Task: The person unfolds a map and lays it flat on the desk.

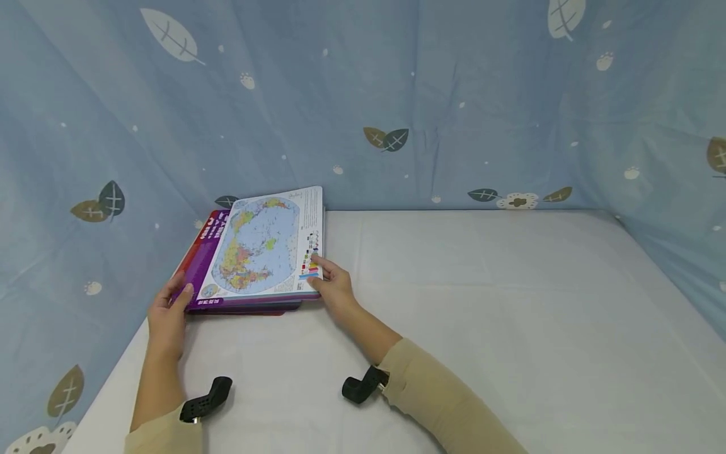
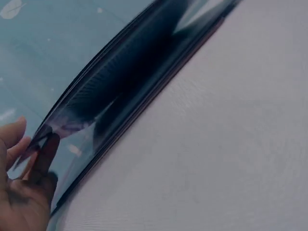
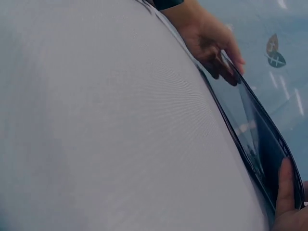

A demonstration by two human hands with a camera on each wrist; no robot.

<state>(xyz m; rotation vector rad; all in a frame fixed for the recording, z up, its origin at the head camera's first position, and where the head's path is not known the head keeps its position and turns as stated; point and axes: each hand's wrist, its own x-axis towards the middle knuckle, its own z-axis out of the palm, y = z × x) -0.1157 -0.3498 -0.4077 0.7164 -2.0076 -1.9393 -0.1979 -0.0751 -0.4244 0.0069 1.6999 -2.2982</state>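
A world map sheet (image 1: 258, 243) lies uppermost on a pile of large flat sheets, with a purple sheet (image 1: 195, 268) showing along its left side. My left hand (image 1: 167, 315) pinches the near left corner of the upper sheets. My right hand (image 1: 337, 290) grips their right edge near the front corner, its thumb and finger over the map's margin. In the left wrist view the upper sheets (image 2: 115, 62) bow up, leaving a gap above the lower sheets (image 2: 163, 86). One right finger (image 3: 286, 185) reaches into that gap in the right wrist view.
The pile is at the far left of a white-covered table (image 1: 482, 315), close against a blue leaf-printed curtain (image 1: 340, 94). Black devices stick out from the left wrist (image 1: 207, 400) and right wrist (image 1: 365, 385).
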